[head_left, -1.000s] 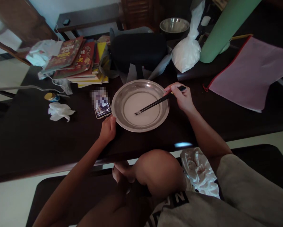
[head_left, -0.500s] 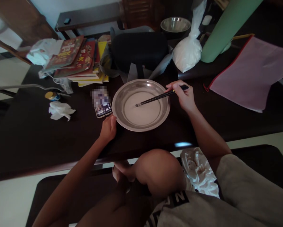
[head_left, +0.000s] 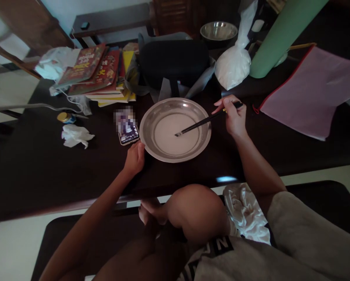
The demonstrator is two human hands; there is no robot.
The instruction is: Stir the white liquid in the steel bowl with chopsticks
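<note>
Far to the left of the metal pan (head_left: pixel 203 121), a crumpled tissue (head_left: pixel 75 136) lies on the dark table (head_left: pixel 31 168), with a small yellow-capped bottle (head_left: pixel 64 117) just behind it. Up past those, a stack of books (head_left: pixel 100 76) leans at the table's back edge. Closer in, a phone (head_left: pixel 127 130) lies just left of the pan, almost touching its rim. And there's the left hand (head_left: pixel 134 159), curled at the pan's near-left rim, fingers closed against the edge, bracing it. Now the pan itself, round and shallow, sitting at the middle of the table near the front edge, a pale whitish batter (head_left: pixel 170 136) spread across its bottom. The chopsticks (head_left: pixel 205 121) slant down into it from the right, tips in the batter near the middle. The right hand (head_left: pixel 235 117) is gripping their upper end, just off the pan's right rim, fingers pinched around them. Behind the pan sits a black case (head_left: pixel 173 62), then a tied white bag (head_left: pixel 235 66), a second metal bowl (head_left: pixel 218 31) and a green roll (head_left: pixel 280 35). Far right of the pan, a pink folder (head_left: pixel 309 89) lies flat.
</note>
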